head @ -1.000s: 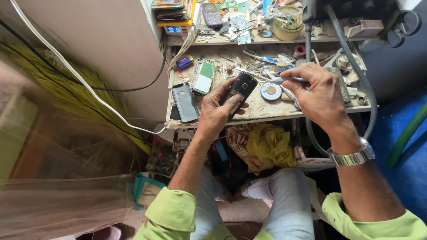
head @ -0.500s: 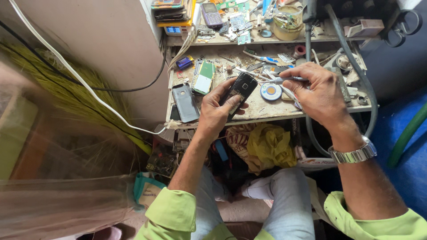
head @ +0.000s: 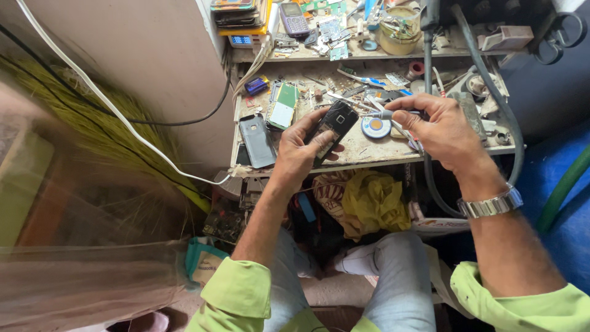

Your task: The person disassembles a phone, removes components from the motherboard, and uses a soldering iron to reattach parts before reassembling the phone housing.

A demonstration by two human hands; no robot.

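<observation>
The small black phone (head: 332, 126) looks like smooth, faintly glossy plastic. The counter (head: 369, 149) is worn, scuffed wood — matt and dusty. A phone back cover (head: 257, 141) beside it shows dull grey plastic; the wristwatch (head: 490, 203) is polished metal — bright. Crumpled yellow cloth (head: 372, 200) below looks soft.

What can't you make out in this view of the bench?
- Lower half of the phone: covered by the left hand.
- Tip of the tool in the right hand: too thin to see where it ends.
- Left foreground: blurred by a translucent sheet.
- Top shelf: cut off by the upper edge.
</observation>
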